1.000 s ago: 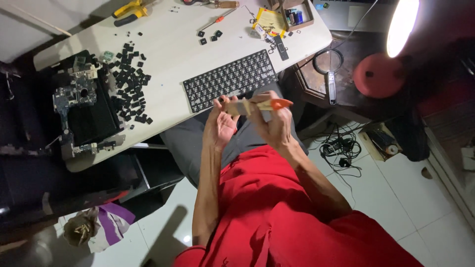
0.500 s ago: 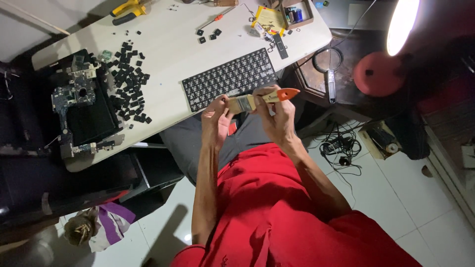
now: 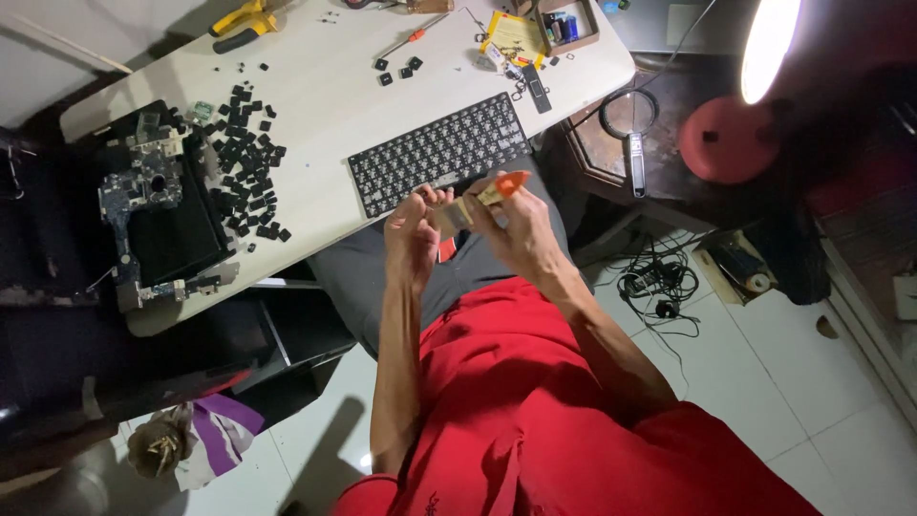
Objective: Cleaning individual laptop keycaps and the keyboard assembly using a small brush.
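Paintbrush [image 3: 475, 204] with orange handle tip and tan bristles, up in front of the chest, just below the near edge of the black keyboard [image 3: 437, 153]. Right hand [image 3: 516, 229] wrapped around the brush handle, fingers curled tight and pinching it, orange tip poking out on top. Left hand [image 3: 413, 234] open beside the bristles, fingers loosely bent and a little spread, fingertips touching or almost touching the brush hairs (hard to tell which). Both hands close together, above the grey lap.

Keyboard flat on the white table [image 3: 315, 115], tilted, with its key caps off. Pile of loose black key caps [image 3: 246, 167] scattered to the left of it, well apart from the hands. Black laptop base with a bare circuit board [image 3: 153, 205] at the far left table end. Yellow tool [image 3: 244, 19] at the top edge, small screwdriver with red handle [image 3: 401, 43] near a few more key caps. Small box with little parts [image 3: 568, 24] at the top right corner of the table. Magnifying glass [image 3: 630, 124] on the dark side table, next to a red lamp base [image 3: 731, 139]. Bright lamp [image 3: 769, 38] shining at top right. Black cables [image 3: 659, 282] in a tangle on the tiled floor.
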